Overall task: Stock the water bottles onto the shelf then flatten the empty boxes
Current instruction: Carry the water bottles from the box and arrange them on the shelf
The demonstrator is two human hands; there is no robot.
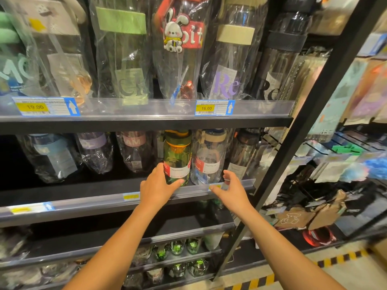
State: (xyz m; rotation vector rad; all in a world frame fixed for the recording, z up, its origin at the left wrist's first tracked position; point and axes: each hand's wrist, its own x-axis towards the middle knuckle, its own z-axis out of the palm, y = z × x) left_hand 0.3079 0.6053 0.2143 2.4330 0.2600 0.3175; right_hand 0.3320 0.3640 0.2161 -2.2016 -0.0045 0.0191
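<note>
**Green bottle held at the middle shelf's front edge**

My left grip [157, 186] is wrapped round the lower part of the translucent green plastic water bottle with the orange collar [178, 158]. My thumb lies across its front near the base and my fingers run up its left side. The bottle stands upright on the black middle shelf [83, 191], just behind the clear price rail.

A clear plastic bottle with a beige lid [209, 160] stands just to its right, carrying the same white-and-red label. I cannot tell whether the two touch.

My right grip [230, 186] hovers near that clear bottle's lower right, fingers spread and loosely curled, holding nothing.

Further left on the same shelf, three bottles in crinkled clear sleeves [96, 151] lean back. On the shelf above, tall sleeved bottles stand in a row behind yellow price tags [206, 108] reading 19.00 and 16.00.
</note>
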